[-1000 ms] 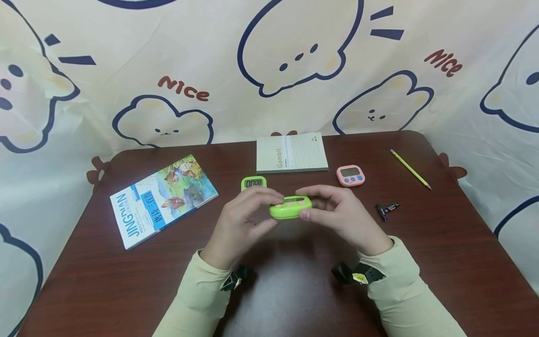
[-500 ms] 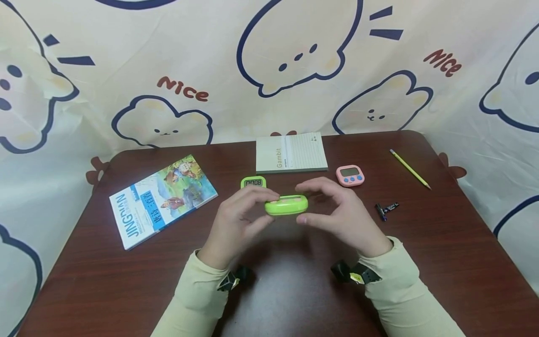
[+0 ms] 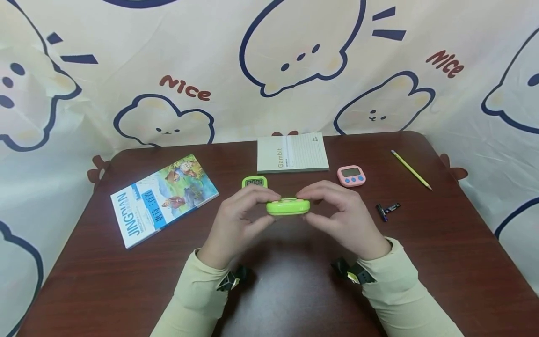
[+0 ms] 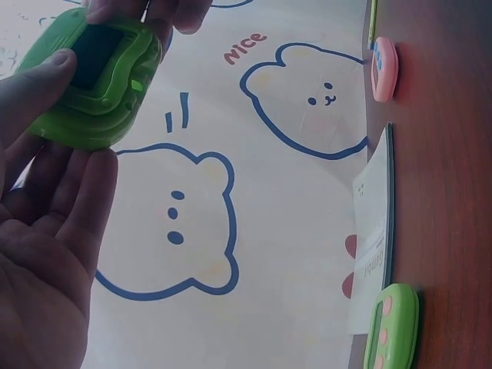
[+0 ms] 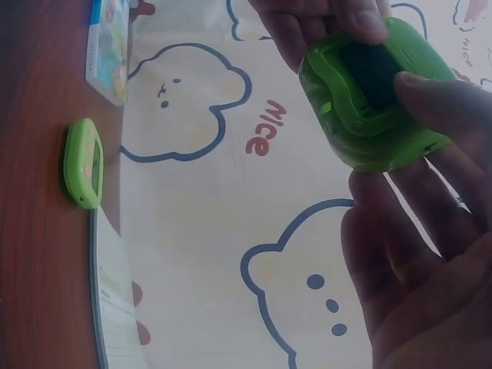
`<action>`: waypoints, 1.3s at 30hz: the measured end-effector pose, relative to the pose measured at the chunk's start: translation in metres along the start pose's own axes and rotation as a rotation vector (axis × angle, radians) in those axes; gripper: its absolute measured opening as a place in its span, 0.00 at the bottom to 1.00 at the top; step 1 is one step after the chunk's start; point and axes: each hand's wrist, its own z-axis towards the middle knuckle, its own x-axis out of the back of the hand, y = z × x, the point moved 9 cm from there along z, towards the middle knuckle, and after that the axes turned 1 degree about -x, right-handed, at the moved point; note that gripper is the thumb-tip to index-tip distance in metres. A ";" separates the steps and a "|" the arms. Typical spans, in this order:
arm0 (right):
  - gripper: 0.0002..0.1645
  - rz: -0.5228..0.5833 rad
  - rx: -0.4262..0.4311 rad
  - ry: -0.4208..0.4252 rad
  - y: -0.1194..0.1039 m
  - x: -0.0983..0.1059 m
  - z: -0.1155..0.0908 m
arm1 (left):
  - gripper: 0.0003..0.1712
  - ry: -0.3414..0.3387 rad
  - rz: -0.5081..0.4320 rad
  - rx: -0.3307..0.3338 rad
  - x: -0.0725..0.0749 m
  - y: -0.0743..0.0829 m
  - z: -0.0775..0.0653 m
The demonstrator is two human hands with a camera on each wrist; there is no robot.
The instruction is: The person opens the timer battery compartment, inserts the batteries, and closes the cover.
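A bright green digital timer is held up over the table between both hands, its edge toward me in the head view. My left hand pinches its left end between thumb and fingers, and my right hand pinches the right end the same way. Both wrist views look at the timer's underside, where a dark rectangular patch shows between the thumbs. A second green timer, its display lit with digits, sits just behind my left fingers, partly hidden by them.
Behind the hands lies a Gambit notebook, with a pink timer to its right. A picture-covered book lies at left. Farther right are a yellow pencil and a small dark T-shaped object. A printed cloth hangs behind the table.
The held timer has tilted, so its button face now barely shows. My right fingers came away from its right end, then took hold there again. The other green timer's display changed its last digit.
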 end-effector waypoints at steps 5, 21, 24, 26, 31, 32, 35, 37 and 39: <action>0.22 0.000 -0.016 -0.009 0.002 0.000 0.000 | 0.21 -0.003 0.005 -0.011 0.000 0.002 0.001; 0.15 0.172 -0.356 -0.020 0.032 0.004 -0.006 | 0.56 -0.110 0.038 -0.020 -0.011 0.005 -0.001; 0.15 0.193 -0.424 -0.018 0.039 0.003 -0.008 | 0.59 -0.120 0.062 -0.015 -0.013 0.004 -0.001; 0.15 0.214 -0.454 -0.021 0.041 0.003 -0.008 | 0.60 -0.121 0.070 -0.014 -0.014 0.003 0.000; 0.14 0.297 -0.504 -0.059 0.045 -0.002 -0.009 | 0.58 -0.116 0.068 -0.016 -0.016 0.001 -0.001; 0.14 0.313 -0.514 -0.070 0.046 -0.003 -0.009 | 0.57 -0.117 0.061 -0.015 -0.016 0.000 -0.001; 0.14 0.348 -0.530 -0.094 0.047 -0.007 -0.009 | 0.53 -0.122 0.022 -0.014 -0.017 0.000 0.000; 0.15 0.356 -0.532 -0.099 0.048 -0.008 -0.009 | 0.50 -0.124 -0.002 -0.011 -0.018 0.000 0.000; 0.15 0.360 -0.523 -0.090 0.047 -0.008 -0.009 | 0.48 -0.121 -0.017 -0.007 -0.019 -0.001 0.001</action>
